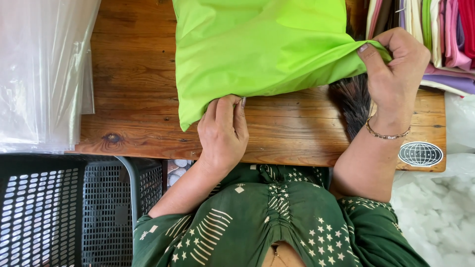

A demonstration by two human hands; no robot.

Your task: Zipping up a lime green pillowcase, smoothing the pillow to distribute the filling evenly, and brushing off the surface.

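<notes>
Green patterned dress (277, 217) fills the view at 6 o'clock, nearest to us. Going left to right: black perforated plastic basket (59, 212) at 8 o'clock, below the table edge; a stack of clear plastic sheets (42, 74) at 10 o'clock, lying on the table's left end.

Our left hand (222, 131) sits just below centre, fingers closed narrow, pinching the lower edge of the lime-green fabric (257, 49). That fabric lies flat on the wooden table (133, 99), spreading from centre up to 12 o'clock, its near-left corner hanging loose beside our left hand.

Our right hand (396, 69) at 2 o'clock grips the fabric's right corner, thumb over bunched cloth, fingers curled tight; a beaded bracelet (388, 133) is on the wrist. A dark brush-like tuft (351, 101) lies under the fabric edge between the hands.

Doing it well, we judge: keep both pinches on the same edge, keep it taut and level between the hands so no wrinkles set, and watch that the tuft doesn't snag the cloth.

Surface: worn brown planks, knots visible, an oval globe sticker (420, 154) at 4 o'clock. Folded coloured cloths (445, 39) are stacked at 1 o'clock; white crinkled plastic (440, 212) lies at 4 o'clock, beyond the table's end.
</notes>
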